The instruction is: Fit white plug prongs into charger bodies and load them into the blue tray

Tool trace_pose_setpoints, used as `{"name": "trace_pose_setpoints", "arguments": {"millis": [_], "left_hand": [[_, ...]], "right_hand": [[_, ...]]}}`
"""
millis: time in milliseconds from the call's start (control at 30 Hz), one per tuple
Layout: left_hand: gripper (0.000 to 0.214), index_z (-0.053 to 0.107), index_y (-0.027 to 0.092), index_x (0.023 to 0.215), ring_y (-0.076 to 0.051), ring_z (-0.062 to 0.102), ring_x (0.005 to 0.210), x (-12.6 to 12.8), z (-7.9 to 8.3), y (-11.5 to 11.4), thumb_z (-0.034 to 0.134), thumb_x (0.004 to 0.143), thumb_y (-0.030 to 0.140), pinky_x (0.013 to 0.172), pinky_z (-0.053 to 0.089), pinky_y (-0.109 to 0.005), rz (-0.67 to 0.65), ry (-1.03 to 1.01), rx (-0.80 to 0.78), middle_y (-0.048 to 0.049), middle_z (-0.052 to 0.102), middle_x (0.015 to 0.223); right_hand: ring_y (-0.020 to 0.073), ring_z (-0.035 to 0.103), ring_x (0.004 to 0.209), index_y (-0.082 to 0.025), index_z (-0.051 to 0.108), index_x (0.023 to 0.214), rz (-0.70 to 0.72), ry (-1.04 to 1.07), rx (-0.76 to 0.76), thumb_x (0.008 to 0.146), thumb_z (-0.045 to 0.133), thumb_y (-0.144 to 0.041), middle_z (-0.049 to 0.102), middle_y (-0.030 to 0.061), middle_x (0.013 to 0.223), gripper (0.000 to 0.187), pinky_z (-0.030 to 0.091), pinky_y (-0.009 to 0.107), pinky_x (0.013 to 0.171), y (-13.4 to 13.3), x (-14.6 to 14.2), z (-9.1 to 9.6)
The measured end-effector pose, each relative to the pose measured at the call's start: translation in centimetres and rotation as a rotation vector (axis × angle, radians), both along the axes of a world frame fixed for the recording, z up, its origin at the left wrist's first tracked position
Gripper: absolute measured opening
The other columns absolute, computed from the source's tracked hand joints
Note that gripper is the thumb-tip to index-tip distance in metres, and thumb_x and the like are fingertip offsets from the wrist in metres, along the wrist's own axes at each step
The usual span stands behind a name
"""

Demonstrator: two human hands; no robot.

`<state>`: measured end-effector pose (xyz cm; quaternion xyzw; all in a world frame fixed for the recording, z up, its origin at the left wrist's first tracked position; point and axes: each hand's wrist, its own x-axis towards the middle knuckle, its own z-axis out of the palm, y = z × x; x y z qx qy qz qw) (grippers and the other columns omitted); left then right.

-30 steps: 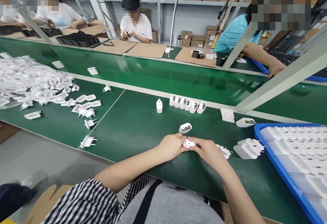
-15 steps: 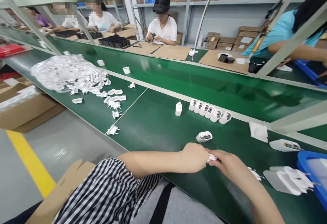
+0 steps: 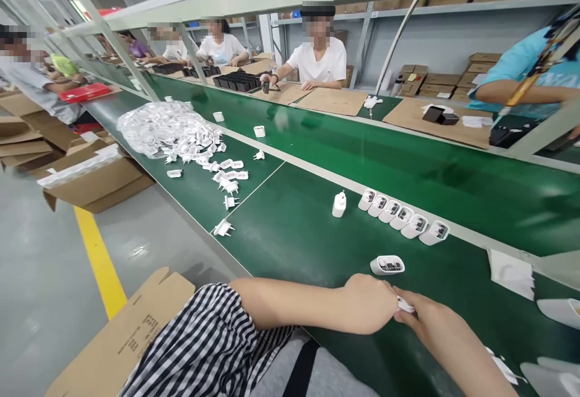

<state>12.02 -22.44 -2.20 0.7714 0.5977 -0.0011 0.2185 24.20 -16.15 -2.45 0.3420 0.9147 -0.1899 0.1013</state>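
Handwork, seemingly partway along: holding one small white plug piece (image 3: 405, 304) over the table (image 3: 299, 240), inward from its near edge, with both hands meeting. Pinching it between thumb and fingers of the right hand (image 3: 430, 318); closing the left hand (image 3: 369, 303) against its other end, with fingers hidden behind the knuckles, so not telling whether pinching or only curling.

Judging progress from the layout: counting as done one closed charger (image 3: 339, 205), standing prongs up toward the far edge; counting as apparently left seven open casings, six in a row (image 3: 400, 222) along the far edge plus one lone casing (image 3: 387, 265) just beyond the hands.

Counting further: two loose plug pieces (image 3: 223, 228) along the seam (image 3: 263, 183), toward the near edge; one prong piece (image 3: 259, 155) by the far edge; one white sheet (image 3: 512, 271) by the far edge, rightward; one heap (image 3: 167, 128) toward the left end, too crowded for counting. Leaving uncounted the white bodies (image 3: 553, 379) cut off at lower right.
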Motion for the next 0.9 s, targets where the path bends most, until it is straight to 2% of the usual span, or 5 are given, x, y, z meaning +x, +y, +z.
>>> {"name": "trace_pose_setpoints", "arguments": {"millis": [233, 467, 567, 667, 900], "left_hand": [[0.009, 0.055, 0.011, 0.070, -0.017, 0.056, 0.064, -0.4, 0.3, 0.7, 0.046, 0.068, 0.012, 0.042, 0.037, -0.020, -0.009, -0.042, -0.077, -0.0068, 0.058, 0.074], [0.030, 0.052, 0.019, 0.091, -0.017, 0.056, 0.075, -2.2, -1.0, -0.2, 0.045, 0.072, 0.041, 0.059, 0.040, -0.022, 0.054, -0.254, 0.087, -0.0026, 0.059, 0.082], [0.032, 0.050, 0.017, 0.095, -0.017, 0.055, 0.075, -2.6, -1.4, -0.4, 0.050, 0.069, 0.037, 0.062, 0.040, -0.023, 0.041, -0.253, 0.121, -0.0035, 0.059, 0.081], [0.025, 0.052, 0.017, 0.089, -0.017, 0.055, 0.073, -2.5, -1.2, -0.1, 0.051, 0.069, 0.033, 0.060, 0.040, -0.023, 0.004, -0.210, 0.094, -0.0023, 0.059, 0.077], [0.006, 0.056, 0.012, 0.067, -0.018, 0.056, 0.063, -0.2, 1.5, 1.6, 0.052, 0.066, 0.016, 0.052, 0.039, -0.024, -0.076, 0.080, -0.089, -0.0059, 0.060, 0.064]], "right_hand": [[0.0200, 0.060, 0.067, -0.024, 0.059, 0.070, 0.035, -0.117, -0.077, 0.066, 0.043, -0.020, 0.065, 0.0015, 0.074, 0.017, 0.043, 0.025, 0.053, 0.7, -0.8, 0.7], [0.0170, 0.056, 0.082, -0.019, 0.052, 0.098, -0.052, 0.115, -0.135, 0.069, 0.046, -0.022, 0.059, 0.0044, 0.096, 0.030, 0.041, 0.025, 0.068, -0.6, 0.5, 0.4], [0.0149, 0.055, 0.083, -0.019, 0.048, 0.103, -0.113, 0.175, -0.193, 0.063, 0.053, -0.016, 0.059, 0.0022, 0.098, 0.040, 0.040, 0.021, 0.069, -1.6, 1.4, 0.5], [0.0152, 0.056, 0.079, -0.018, 0.052, 0.095, -0.170, 0.181, -0.166, 0.064, 0.055, -0.019, 0.061, 0.0020, 0.090, 0.032, 0.039, 0.021, 0.065, -2.2, 1.6, 0.7], [0.0191, 0.057, 0.068, -0.017, 0.058, 0.074, -0.211, -0.091, -0.034, 0.067, 0.053, -0.022, 0.063, 0.0053, 0.072, 0.010, 0.032, 0.023, 0.050, -2.4, 0.2, 1.7]]}}
